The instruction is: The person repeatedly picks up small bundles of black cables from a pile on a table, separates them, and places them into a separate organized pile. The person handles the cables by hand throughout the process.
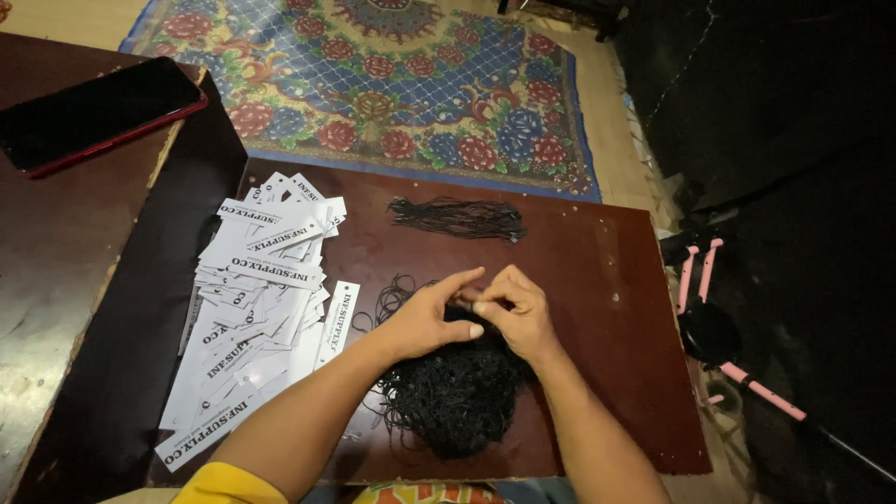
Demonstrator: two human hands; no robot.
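A tangled heap of black string loops (457, 392) lies on a dark brown board (597, 280). My left hand (425, 317) and my right hand (518, 308) meet just above the heap, fingertips pinched together on a thin black string loop pulled from it. A pile of white rectangular paper tags (257, 299) with black print spreads over the board's left part. A neat bundle of straightened black strings (457, 217) lies at the board's far side.
A dark phone with a red edge (93, 112) rests on a dark table (47, 261) at the left. A patterned floral rug (392, 84) covers the floor beyond the board. A pink-and-black stand (709, 327) lies on the floor at the right.
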